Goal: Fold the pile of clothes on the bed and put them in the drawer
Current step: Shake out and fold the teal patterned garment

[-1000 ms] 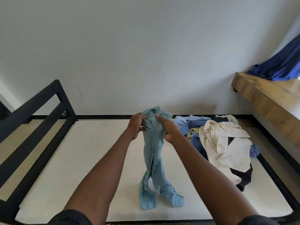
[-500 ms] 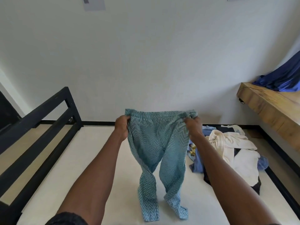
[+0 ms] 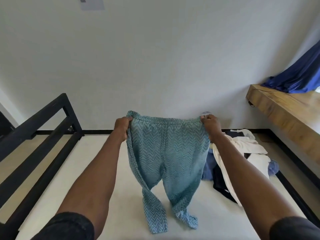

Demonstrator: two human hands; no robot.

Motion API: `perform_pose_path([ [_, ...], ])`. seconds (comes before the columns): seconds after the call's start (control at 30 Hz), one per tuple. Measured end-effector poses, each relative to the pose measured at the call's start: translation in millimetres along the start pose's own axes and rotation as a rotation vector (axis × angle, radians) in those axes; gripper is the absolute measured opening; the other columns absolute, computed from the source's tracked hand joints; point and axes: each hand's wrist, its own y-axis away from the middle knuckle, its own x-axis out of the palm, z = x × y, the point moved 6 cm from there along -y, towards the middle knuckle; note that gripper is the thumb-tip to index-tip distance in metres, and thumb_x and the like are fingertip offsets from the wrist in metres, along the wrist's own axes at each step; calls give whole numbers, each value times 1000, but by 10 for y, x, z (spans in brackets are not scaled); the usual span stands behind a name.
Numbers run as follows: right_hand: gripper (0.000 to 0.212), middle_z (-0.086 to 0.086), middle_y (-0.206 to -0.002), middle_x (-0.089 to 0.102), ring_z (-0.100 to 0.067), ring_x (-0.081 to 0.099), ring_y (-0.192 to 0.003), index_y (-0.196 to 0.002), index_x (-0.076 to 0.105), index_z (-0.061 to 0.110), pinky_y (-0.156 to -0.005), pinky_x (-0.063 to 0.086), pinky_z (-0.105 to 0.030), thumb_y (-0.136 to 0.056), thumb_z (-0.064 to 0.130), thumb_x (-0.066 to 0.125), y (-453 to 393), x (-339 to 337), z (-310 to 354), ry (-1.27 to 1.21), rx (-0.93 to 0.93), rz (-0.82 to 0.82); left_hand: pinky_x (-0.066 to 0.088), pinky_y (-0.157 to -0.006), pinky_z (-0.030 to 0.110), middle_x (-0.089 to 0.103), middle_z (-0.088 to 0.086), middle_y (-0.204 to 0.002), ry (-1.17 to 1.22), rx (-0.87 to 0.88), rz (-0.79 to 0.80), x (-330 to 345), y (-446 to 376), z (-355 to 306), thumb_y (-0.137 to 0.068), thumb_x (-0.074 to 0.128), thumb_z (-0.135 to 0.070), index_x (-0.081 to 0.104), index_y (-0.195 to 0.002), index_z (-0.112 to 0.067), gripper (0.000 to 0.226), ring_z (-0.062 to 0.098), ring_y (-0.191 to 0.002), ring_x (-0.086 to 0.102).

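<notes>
A pair of teal zigzag-patterned trousers (image 3: pixel 166 153) hangs spread by its waistband above the white mattress (image 3: pixel 97 170). My left hand (image 3: pixel 122 128) grips the waistband's left end and my right hand (image 3: pixel 211 126) pinches its right end. Both trouser legs trail down, and their cuffs lie crumpled on the mattress near the front edge. To the right, partly behind my right arm, sits the pile of clothes (image 3: pixel 242 153), with cream, blue and black garments. No drawer is in view.
A black metal bed frame (image 3: pixel 43 135) runs along the left side and back of the mattress. A wooden shelf (image 3: pixel 285 115) juts out at the right with a blue cloth (image 3: pixel 297 73) draped on it. A white wall stands behind.
My hands have pulled apart along the waistband, so the bunched trousers now hang spread wide. The trousers have risen a little, and the camera has tilted upward.
</notes>
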Motion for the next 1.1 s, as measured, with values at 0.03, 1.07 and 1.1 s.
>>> perform_pose_path([
  [0.03,24,-5,-62,40,-15,35,-56,-72,50,7,-39,27,-16,-94,8,61,-43,17,-34,-3,29,-15,53,-83,41,64,17,-101,-56,-16,-3,20,-35,12,-89,59,-7,64,-86,-3,7,31,-87,63],
  [1.07,25,-12,-107,73,-12,62,-86,-114,71,-1,-73,45,-16,-89,2,67,675,952,68,-12,-189,133,62,-71,36,65,12,-111,-334,303,361,1195,569,397,-87,61,-1,48,-143,-23,62,20,-79,67],
  [1.1,23,-11,-100,74,-12,64,-81,-112,72,0,-71,47,-18,-89,3,68,656,940,69,-35,-176,154,62,-71,34,67,11,-102,-366,325,383,1195,584,346,-88,62,-1,47,-145,-24,63,18,-75,68],
])
